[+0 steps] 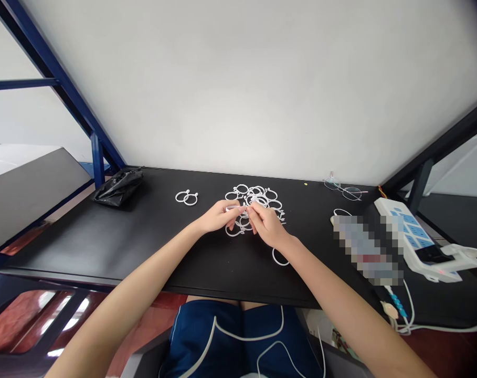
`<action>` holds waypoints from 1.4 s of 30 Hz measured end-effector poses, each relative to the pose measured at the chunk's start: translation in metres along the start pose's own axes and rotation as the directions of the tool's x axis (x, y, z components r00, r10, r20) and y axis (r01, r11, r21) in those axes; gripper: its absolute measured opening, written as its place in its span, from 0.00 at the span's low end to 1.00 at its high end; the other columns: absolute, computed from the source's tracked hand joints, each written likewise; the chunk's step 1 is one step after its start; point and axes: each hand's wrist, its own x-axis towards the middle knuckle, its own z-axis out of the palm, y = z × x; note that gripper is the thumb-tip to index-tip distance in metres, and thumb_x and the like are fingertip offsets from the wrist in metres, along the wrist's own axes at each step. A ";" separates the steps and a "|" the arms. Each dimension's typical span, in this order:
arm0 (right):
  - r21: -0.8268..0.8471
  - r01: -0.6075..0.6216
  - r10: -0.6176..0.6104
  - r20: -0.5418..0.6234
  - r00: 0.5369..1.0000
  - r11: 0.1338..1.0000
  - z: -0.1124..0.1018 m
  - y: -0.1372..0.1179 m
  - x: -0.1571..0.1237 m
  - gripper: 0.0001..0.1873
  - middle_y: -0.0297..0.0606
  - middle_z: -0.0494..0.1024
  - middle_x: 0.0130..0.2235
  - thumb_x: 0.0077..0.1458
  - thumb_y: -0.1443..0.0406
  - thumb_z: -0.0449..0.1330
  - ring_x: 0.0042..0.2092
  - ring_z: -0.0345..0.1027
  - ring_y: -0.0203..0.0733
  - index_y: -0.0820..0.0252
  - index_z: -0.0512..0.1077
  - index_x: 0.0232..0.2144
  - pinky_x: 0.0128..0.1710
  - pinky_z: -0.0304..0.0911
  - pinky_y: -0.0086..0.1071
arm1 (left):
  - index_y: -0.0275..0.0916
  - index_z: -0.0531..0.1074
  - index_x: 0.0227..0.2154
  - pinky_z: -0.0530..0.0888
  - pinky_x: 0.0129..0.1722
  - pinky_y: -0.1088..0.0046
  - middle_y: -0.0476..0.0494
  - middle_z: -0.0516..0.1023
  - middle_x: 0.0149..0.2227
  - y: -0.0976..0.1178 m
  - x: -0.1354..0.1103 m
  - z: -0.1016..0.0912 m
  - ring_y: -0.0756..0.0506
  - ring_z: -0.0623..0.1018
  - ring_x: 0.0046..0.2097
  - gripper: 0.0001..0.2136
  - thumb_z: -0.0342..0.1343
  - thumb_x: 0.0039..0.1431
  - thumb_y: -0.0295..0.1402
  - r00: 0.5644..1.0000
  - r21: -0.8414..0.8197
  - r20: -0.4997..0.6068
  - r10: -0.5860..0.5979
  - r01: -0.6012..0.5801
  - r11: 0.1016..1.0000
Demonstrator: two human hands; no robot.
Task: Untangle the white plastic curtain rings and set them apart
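Observation:
My left hand [221,215] is closed on a white curtain ring [232,208], held just above the pile. Pressed close to it, my right hand [265,223] pinches at the ring's inner end, where its fingertips hide the detail. Beneath and behind both hands lies a loose pile of white curtain rings [257,193], each with a small knob or eyelet. Two more rings [190,199] lie overlapping to the left of the pile. Another ring [279,257] rests partly under my right wrist.
A black plastic bag [119,187] sits at the table's back left. Eyeglasses [342,190] lie at the back right. Further forward are a blurred-out phone-like object [366,252] and a white power strip [413,236] with cables. A wall closes off the black table [151,236] behind.

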 end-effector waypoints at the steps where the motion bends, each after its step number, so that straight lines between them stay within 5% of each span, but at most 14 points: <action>1: 0.001 -0.006 0.006 -0.001 1.000 1.000 0.000 0.000 0.000 0.20 0.26 0.62 0.17 0.68 0.53 0.43 0.19 0.60 0.35 0.54 0.56 0.25 0.25 0.58 0.32 | 0.38 0.60 0.22 0.69 0.27 0.76 0.55 0.64 0.15 0.000 0.000 0.000 0.52 0.71 0.21 0.21 0.49 0.64 0.49 1.000 0.000 -0.005 0.002 -0.002 1.000; 12: 0.168 -0.048 0.049 0.001 0.999 0.985 0.004 -0.001 -0.001 0.21 0.25 0.61 0.17 0.67 0.51 0.45 0.17 0.57 0.33 0.54 0.55 0.25 0.23 0.61 0.31 | 0.38 0.59 0.21 0.68 0.26 0.76 0.55 0.65 0.15 0.000 0.000 0.005 0.53 0.70 0.20 0.22 0.49 0.63 0.49 1.000 -0.015 -0.017 -0.003 0.003 1.000; 42: 0.158 -0.019 0.022 -0.017 1.000 0.987 0.007 -0.003 -0.002 0.20 0.25 0.64 0.18 0.68 0.54 0.44 0.19 0.61 0.33 0.55 0.56 0.25 0.26 0.62 0.30 | 0.36 0.63 0.25 0.73 0.26 0.75 0.57 0.62 0.14 -0.001 0.000 0.004 0.55 0.65 0.18 0.19 0.51 0.63 0.46 0.999 -0.118 0.037 0.009 -0.005 0.993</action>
